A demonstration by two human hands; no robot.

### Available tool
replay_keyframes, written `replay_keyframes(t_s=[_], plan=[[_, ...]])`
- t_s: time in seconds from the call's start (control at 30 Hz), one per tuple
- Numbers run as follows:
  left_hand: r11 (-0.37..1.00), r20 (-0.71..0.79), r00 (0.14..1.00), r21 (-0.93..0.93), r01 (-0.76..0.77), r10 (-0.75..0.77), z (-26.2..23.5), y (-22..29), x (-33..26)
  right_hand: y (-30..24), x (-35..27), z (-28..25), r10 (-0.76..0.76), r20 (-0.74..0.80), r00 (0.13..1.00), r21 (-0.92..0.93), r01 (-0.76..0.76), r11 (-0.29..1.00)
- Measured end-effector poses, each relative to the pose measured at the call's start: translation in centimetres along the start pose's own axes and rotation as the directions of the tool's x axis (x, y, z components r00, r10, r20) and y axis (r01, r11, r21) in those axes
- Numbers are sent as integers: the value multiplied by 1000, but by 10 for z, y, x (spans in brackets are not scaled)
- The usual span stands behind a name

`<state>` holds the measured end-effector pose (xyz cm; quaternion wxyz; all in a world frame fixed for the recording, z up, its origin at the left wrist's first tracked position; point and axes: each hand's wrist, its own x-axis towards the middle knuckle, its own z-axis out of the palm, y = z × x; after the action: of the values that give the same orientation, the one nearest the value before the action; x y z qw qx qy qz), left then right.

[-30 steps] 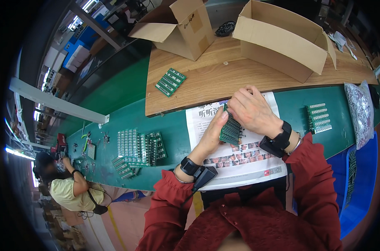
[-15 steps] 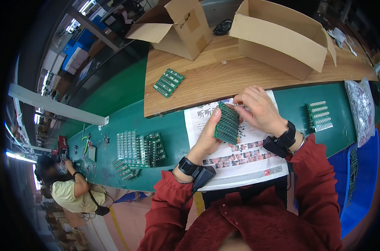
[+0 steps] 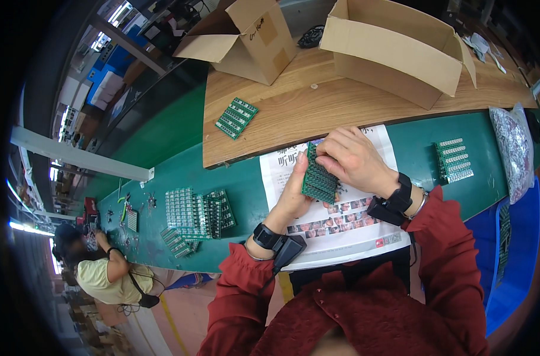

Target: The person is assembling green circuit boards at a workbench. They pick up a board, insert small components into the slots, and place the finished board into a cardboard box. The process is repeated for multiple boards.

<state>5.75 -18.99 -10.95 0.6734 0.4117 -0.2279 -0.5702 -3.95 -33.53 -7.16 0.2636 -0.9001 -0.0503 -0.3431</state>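
Tally: green bench, wooden board

Cartons: 2, board's far edge. Single circuit panels: 3 (near board's left edge, toward bench's left end, in left hand). Panel clusters: 2; panels within not countable. Newspaper: 1, bench's near edge. Plastic bag: 1, right end. Blue bin: 1.

White strip lights glow beyond the green workbench and pinkish floor.

Chinese characters top the newspaper; handwriting marks 1 carton.
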Motion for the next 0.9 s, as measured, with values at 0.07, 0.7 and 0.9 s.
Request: replay_keyframes(t_s=[0.07, 0.7, 0.9], plan=[[1000, -8, 1000, 14, 16, -16, 1, 1, -1, -1, 1, 1, -10, 11, 1000, -39, 10, 999], [993, -77, 996, 107, -40, 49, 7, 5, -1, 14, 5, -15, -72, 155, 985, -27, 77, 997], [998, -60, 998, 56, -14, 18, 4, 2, -2, 15, -2, -4, -122, 77, 989, -41, 125, 991]])
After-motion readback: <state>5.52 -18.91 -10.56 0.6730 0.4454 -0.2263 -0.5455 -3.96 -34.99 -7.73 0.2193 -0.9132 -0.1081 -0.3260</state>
